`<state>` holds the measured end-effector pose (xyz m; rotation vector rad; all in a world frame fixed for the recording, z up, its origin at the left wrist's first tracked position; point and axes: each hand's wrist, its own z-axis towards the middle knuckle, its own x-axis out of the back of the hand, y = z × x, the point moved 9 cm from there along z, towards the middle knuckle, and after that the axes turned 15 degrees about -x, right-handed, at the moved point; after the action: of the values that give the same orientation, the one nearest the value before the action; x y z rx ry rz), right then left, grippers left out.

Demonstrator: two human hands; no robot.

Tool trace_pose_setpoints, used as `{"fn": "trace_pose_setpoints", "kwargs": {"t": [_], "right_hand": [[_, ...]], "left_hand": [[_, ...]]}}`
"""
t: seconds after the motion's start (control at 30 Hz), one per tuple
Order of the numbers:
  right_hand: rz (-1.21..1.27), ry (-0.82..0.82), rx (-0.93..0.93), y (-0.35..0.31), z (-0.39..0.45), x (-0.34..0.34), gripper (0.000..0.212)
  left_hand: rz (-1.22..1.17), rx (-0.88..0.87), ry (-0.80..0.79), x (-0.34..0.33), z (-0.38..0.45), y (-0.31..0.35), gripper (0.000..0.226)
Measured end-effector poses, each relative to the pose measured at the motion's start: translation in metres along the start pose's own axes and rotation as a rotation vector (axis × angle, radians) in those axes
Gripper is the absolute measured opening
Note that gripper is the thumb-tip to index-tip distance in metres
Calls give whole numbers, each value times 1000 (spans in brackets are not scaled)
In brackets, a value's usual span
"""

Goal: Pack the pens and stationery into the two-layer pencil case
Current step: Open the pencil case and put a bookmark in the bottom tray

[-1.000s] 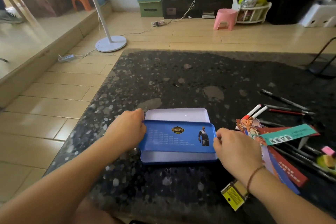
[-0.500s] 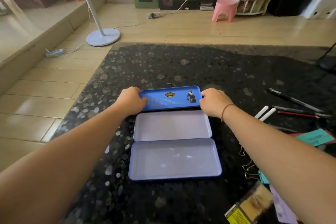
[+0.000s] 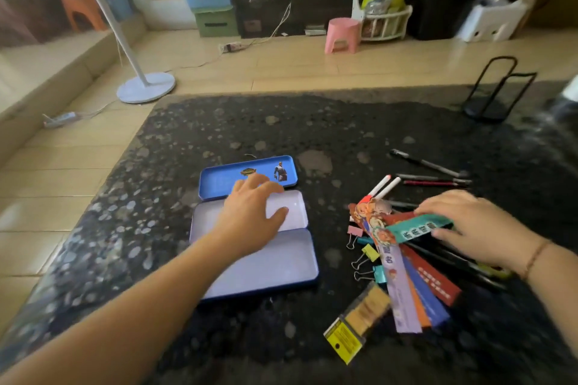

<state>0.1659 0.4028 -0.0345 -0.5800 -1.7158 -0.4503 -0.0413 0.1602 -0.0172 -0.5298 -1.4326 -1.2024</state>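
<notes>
The blue two-layer pencil case (image 3: 275, 272) lies fully unfolded on the dark stone table, its printed lid (image 3: 219, 180) flipped to the far side and two pale trays facing up. My left hand (image 3: 250, 212) rests flat on the middle tray, fingers spread, holding nothing. My right hand (image 3: 475, 225) is on the pile of stationery to the right, fingers pinching a teal paper bookmark (image 3: 416, 228). Under it fan out several coloured bookmarks (image 3: 419, 294). Pens (image 3: 428, 180) lie beyond, with two white pens (image 3: 383, 186) nearer the case.
Binder clips (image 3: 362, 255) sit between the case and the bookmarks. A yellow-labelled packet (image 3: 353, 325) lies near the front edge. A black wire stand (image 3: 494, 91) is at the table's far right. The table's left edge (image 3: 103, 197) drops to a tiled floor.
The case went from half shut to fully unfolded. My left hand slid from the lid onto the middle tray; my right hand left the lid and took hold of the teal bookmark.
</notes>
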Motion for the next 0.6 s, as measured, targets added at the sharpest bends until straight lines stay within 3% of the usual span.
{"fn": "trace_pose_setpoints", "kwargs": {"t": [0.1,0.17,0.23,0.3,0.4,0.5,0.6], "right_hand": [[-71,-8,12,1,2,-11,53],[-69,88,48,-2,-1,-5,43],[-48,289,131,-6,-11,9,23],[1,525,180,-5,-31,25,20],[73,696,142,-15,-64,41,22],[85,721,294,-64,-108,35,14],[205,601,388,-80,-120,29,24]], "left_hand": [[-79,-98,-5,-29,2,62,28],[-158,-125,-13,-44,-1,97,21],[-273,-90,-19,-56,-7,120,14],[-550,24,-72,-74,-17,140,16],[-1193,288,-164,-109,-32,176,31],[-1552,518,109,-122,-29,179,40],[-1550,718,378,-121,-31,148,27]]}}
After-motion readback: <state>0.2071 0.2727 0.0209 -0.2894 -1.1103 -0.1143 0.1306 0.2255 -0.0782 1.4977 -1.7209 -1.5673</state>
